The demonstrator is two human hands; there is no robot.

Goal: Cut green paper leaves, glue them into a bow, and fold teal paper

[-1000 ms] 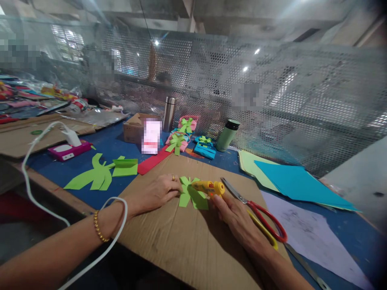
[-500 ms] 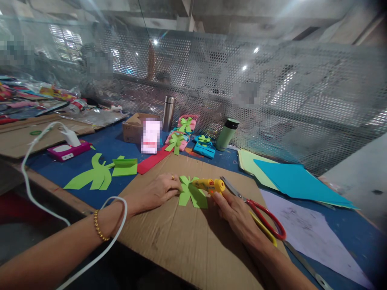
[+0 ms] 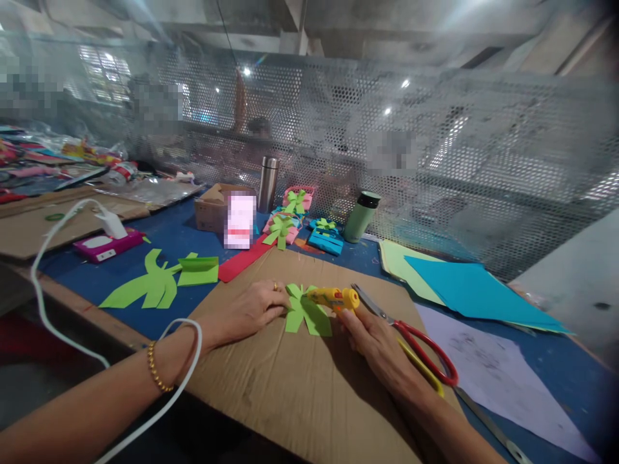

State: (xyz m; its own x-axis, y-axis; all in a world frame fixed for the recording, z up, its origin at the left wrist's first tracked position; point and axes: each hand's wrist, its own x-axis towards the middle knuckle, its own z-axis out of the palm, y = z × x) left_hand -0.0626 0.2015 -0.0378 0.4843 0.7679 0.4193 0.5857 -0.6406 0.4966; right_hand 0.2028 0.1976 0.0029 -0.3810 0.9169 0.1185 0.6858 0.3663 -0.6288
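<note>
A green paper bow [image 3: 304, 310] lies on a brown cardboard sheet [image 3: 294, 386] in front of me. My left hand [image 3: 251, 307], ring on one finger, pinches the bow's left edge against the cardboard. My right hand [image 3: 377, 345] grips a yellow glue gun [image 3: 333, 298] whose nozzle points left onto the middle of the bow. The gun's white cord [image 3: 111, 351] loops over my left wrist and runs off to the left.
Red and yellow scissors [image 3: 411, 338] lie just right of my right hand. Green paper cut-outs [image 3: 159, 283], a pink box [image 3: 104, 245], finished bows [image 3: 283, 229], a steel flask [image 3: 268, 182], a green cup [image 3: 362, 217], teal paper [image 3: 474, 293] and a perforated metal screen [image 3: 435, 148] surround the cardboard.
Almost nothing has moved. Both hands stay on the bow and the glue gun; the view has shifted slightly.
</note>
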